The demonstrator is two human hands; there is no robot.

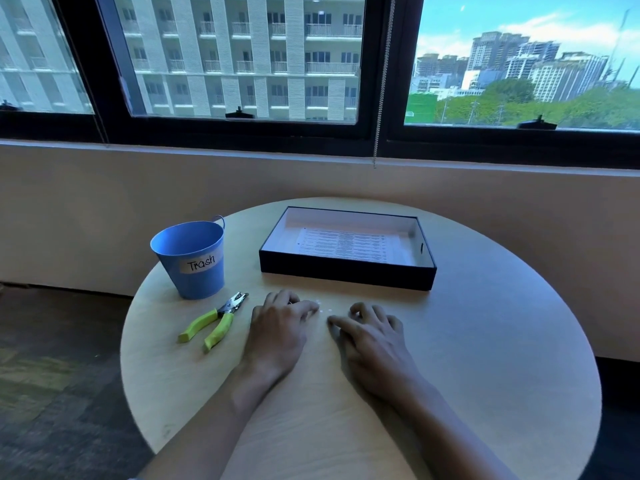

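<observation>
2 arms (221, 410) stretch over round table (485, 358). Left hand (280, 323) and right hand (374, 332) rest down, fingers loose, holding nothing. Tiny white paper dots (323, 310) sit between fingertips, likely being herded together. Hole punch (214, 320) put aside at left; Trash bucket (188, 258) waits close for dots.

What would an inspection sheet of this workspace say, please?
Surface: round wooden table, pale top.
Job's things: white paper dots by the fingertips; hole punch lying left of the left hand.
Clutter: blue bucket labelled Trash; black tray holding a printed sheet.
Hands: left hand and right hand rest on the table, fingers bent, gripping nothing seen.
Cables: nothing seen; a blind chain hangs at the window.
Surroundings: window, buildings outside.
</observation>
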